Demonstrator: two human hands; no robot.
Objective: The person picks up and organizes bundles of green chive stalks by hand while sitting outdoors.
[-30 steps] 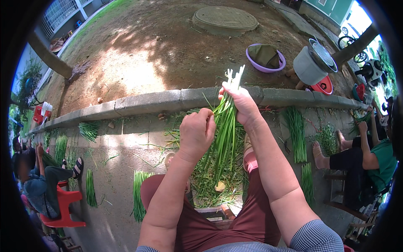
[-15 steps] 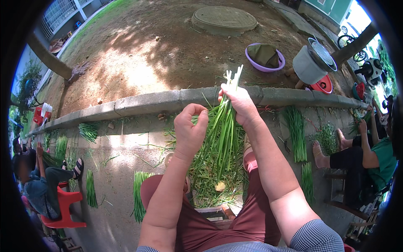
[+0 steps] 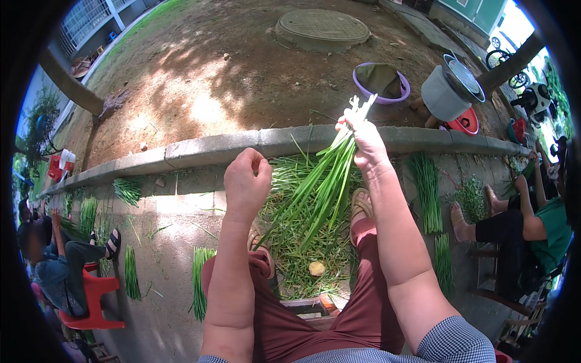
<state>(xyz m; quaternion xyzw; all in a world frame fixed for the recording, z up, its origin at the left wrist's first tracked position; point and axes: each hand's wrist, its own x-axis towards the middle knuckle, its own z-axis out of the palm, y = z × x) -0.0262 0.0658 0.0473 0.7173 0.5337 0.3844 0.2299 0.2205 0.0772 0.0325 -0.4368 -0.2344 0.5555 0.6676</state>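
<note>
My right hand (image 3: 366, 142) grips a bunch of garlic chives (image 3: 331, 181) near its pale stem ends, which stick up above my fingers. The long green leaves hang down and to the left over the ground between my feet. To their left, my left hand (image 3: 247, 183) is raised, apart from the bunch, its fingers curled toward the thumb. Whatever may be inside those fingers is hidden. Beneath both hands lies a heap of loose green trimmings (image 3: 302, 257) with a round yellowish piece (image 3: 316, 268) on it.
A stone kerb (image 3: 212, 146) runs across ahead. Bundles of chives lie at left (image 3: 203, 281) and right (image 3: 428, 196). Beyond the kerb are a purple basin (image 3: 358, 85) and a large metal pot (image 3: 445, 94). Seated people flank me, one on a red stool (image 3: 97, 296).
My right hand has moved right and slightly up with the chives, whose leaves now slant left. My left hand has drawn away leftward from the bunch.
</note>
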